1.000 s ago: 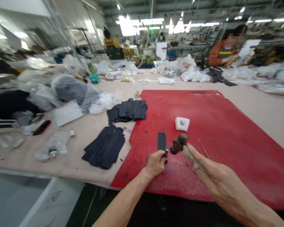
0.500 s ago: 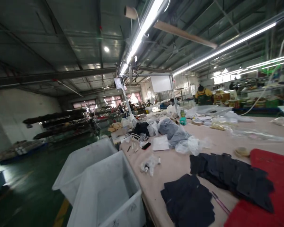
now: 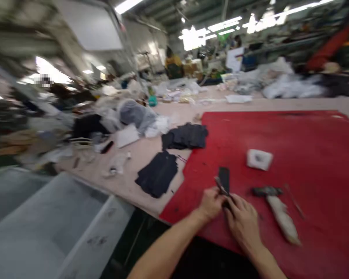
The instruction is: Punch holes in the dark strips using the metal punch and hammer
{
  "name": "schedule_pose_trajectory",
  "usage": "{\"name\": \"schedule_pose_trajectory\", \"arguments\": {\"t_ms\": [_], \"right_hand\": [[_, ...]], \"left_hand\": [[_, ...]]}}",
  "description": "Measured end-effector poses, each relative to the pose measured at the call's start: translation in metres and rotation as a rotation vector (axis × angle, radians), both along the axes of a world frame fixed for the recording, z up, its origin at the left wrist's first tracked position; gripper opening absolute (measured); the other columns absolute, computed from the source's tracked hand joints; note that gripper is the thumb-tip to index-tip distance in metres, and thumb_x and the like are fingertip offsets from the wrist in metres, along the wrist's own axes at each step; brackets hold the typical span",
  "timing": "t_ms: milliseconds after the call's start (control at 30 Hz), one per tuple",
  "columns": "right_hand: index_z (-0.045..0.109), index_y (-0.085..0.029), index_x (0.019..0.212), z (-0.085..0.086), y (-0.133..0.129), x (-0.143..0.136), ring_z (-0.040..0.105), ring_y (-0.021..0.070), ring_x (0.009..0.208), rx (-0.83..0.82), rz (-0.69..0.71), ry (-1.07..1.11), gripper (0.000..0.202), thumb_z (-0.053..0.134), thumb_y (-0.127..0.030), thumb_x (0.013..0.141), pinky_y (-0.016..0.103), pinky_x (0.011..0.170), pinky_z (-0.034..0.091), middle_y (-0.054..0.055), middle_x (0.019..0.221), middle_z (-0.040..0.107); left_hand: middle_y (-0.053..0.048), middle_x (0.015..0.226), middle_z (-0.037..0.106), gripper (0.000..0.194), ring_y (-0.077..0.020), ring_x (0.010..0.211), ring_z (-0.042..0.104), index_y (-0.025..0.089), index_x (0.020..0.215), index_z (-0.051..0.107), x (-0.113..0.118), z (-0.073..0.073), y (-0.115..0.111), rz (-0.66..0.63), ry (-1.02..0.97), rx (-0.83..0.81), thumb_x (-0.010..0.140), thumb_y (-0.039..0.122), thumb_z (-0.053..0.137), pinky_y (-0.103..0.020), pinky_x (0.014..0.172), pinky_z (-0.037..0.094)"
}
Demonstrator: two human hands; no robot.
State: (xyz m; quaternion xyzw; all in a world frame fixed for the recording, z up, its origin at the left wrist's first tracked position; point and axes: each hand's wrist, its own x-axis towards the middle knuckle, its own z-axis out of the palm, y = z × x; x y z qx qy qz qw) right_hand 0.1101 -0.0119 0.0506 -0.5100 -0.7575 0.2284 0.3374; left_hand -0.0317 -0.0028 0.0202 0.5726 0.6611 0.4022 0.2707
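Note:
A small dark strip (image 3: 223, 177) lies on the red mat (image 3: 293, 139) near its front edge. My left hand (image 3: 211, 203) and my right hand (image 3: 242, 223) meet at the strip's near end, both pinching it, with a thin metal tool (image 3: 219, 183) sticking up between them. A hammer (image 3: 275, 211) with a dark head and pale handle lies on the mat just right of my right hand, untouched. A white block (image 3: 259, 159) sits farther back on the mat. The picture is blurred by motion.
Two piles of dark cut pieces (image 3: 158, 176) (image 3: 186, 136) lie left of the mat on the beige table (image 3: 139, 155). Bags and clutter fill the table's left and far side. A white plastic bin (image 3: 46, 228) stands at lower left. A person in yellow works far back.
The view swung left to the hall and back. My right hand has put the hammer down on the mat and joined my left hand at the dark strip.

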Motion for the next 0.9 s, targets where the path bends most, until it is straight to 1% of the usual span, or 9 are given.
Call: {"name": "schedule_pose_trajectory", "arguments": {"t_ms": [67,167,333,400,500,600,733,833,900], "right_hand": [[0.066,-0.03,0.114,-0.016,-0.016,0.044,0.055,0.0287,0.116,-0.052,-0.016,-0.2,0.031,0.049,-0.028,0.088,0.052,0.099,0.043,0.007,0.123,0.064],[0.061,-0.021,0.122,-0.029,-0.022,0.063,0.045,0.028,0.125,-0.089,0.014,-0.36,0.036,0.052,-0.024,0.087,0.049,0.109,0.029,0.009,0.136,0.055],[0.059,-0.02,0.124,-0.034,-0.016,0.059,0.042,0.0274,0.126,-0.094,0.053,-0.295,0.041,0.058,-0.024,0.082,0.046,0.109,0.025,0.009,0.137,0.054],[0.059,-0.02,0.122,-0.032,-0.014,0.058,0.044,0.0265,0.125,-0.121,0.027,-0.284,0.041,0.058,-0.025,0.082,0.044,0.107,0.027,0.009,0.134,0.056],[0.056,-0.017,0.124,-0.024,-0.009,0.047,0.052,0.0278,0.116,-0.176,-0.118,-0.35,0.042,0.055,-0.036,0.087,0.041,0.097,0.036,0.012,0.124,0.061],[0.052,-0.013,0.128,-0.015,0.0,0.025,0.057,0.0306,0.107,-0.198,-0.201,-0.493,0.049,0.057,-0.04,0.087,0.04,0.087,0.042,0.016,0.114,0.062],[0.051,-0.011,0.122,-0.014,0.011,0.001,0.064,0.0312,0.094,-0.229,-0.226,-0.593,0.05,0.063,-0.036,0.081,0.038,0.077,0.046,0.018,0.104,0.062],[0.054,-0.013,0.112,-0.022,0.022,-0.005,0.067,0.0295,0.089,-0.325,-0.22,-0.572,0.041,0.061,-0.035,0.078,0.035,0.072,0.046,0.016,0.1,0.064],[0.059,-0.016,0.094,-0.028,0.03,-0.006,0.067,0.0274,0.083,-0.388,-0.189,-0.525,0.025,0.061,-0.03,0.074,0.032,0.067,0.044,0.013,0.088,0.066]], "left_hand": [[-0.005,0.084,0.074,0.021,-0.017,0.075,0.068,0.016,0.088,0.07,0.042,-0.016,-0.006,0.017,-0.225,-0.003,0.088,0.029,0.052,-0.029,0.073,0.056],[-0.006,0.088,0.074,0.024,-0.0176,0.081,0.069,0.014,0.092,0.069,0.042,-0.024,-0.003,0.181,-0.44,0.054,0.089,0.033,0.054,-0.031,0.08,0.055],[-0.005,0.084,0.074,0.021,-0.0179,0.079,0.068,0.015,0.088,0.07,0.011,-0.028,-0.013,0.115,-0.337,0.013,0.086,0.033,0.059,-0.03,0.079,0.053],[-0.004,0.085,0.074,0.019,-0.0178,0.079,0.068,0.016,0.089,0.071,0.013,-0.029,-0.021,0.064,-0.327,0.009,0.085,0.03,0.059,-0.029,0.079,0.053],[-0.004,0.086,0.074,0.017,-0.0177,0.079,0.068,0.017,0.089,0.07,0.021,-0.027,-0.029,0.035,-0.366,0.02,0.084,0.027,0.058,-0.028,0.076,0.053],[-0.003,0.08,0.073,0.015,-0.0177,0.074,0.067,0.017,0.085,0.07,0.021,-0.021,-0.033,0.104,-0.347,0.035,0.084,0.026,0.057,-0.028,0.072,0.053],[-0.003,0.076,0.072,0.015,-0.0181,0.071,0.066,0.017,0.081,0.069,0.001,-0.018,-0.043,0.23,-0.285,0.07,0.084,0.026,0.056,-0.028,0.07,0.052],[-0.002,0.077,0.071,0.013,-0.0173,0.071,0.065,0.018,0.08,0.068,-0.016,-0.016,-0.053,0.214,-0.302,0.101,0.083,0.02,0.055,-0.027,0.07,0.051],[-0.002,0.078,0.07,0.013,-0.0169,0.074,0.064,0.018,0.079,0.068,-0.023,-0.015,-0.06,0.195,-0.323,0.12,0.08,0.017,0.055,-0.026,0.073,0.05]]}}
